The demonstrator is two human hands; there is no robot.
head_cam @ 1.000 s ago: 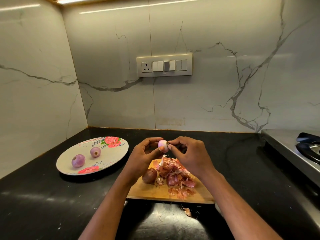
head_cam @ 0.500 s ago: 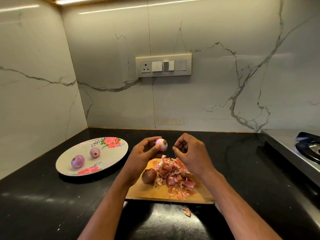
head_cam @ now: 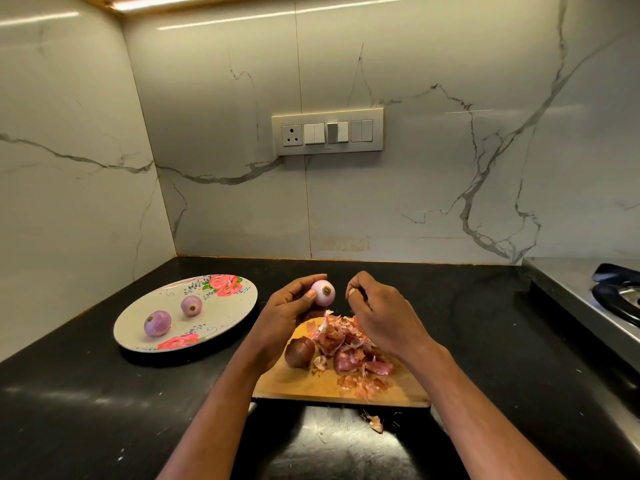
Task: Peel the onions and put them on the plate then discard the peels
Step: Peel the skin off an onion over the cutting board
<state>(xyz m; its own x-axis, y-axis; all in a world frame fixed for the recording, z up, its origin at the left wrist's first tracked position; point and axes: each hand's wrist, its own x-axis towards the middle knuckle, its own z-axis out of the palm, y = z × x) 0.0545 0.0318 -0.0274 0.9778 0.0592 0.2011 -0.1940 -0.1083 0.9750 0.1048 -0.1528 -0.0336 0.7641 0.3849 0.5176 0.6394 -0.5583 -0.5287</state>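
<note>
Just above the wooden cutting board, the left hand pinches a peeled onion between thumb and fingertips. Beside it, apart from the onion, the right hand hangs with fingers curled; whether they pinch a scrap of skin I cannot tell. An unpeeled onion and a heap of peels lie on the board. Two peeled onions sit on the floral plate to the left.

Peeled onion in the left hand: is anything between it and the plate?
Nothing visible. The peeled onion is held in the left hand above the counter; only bare black counter separates it from the plate, which has free space beside two onions.
</note>
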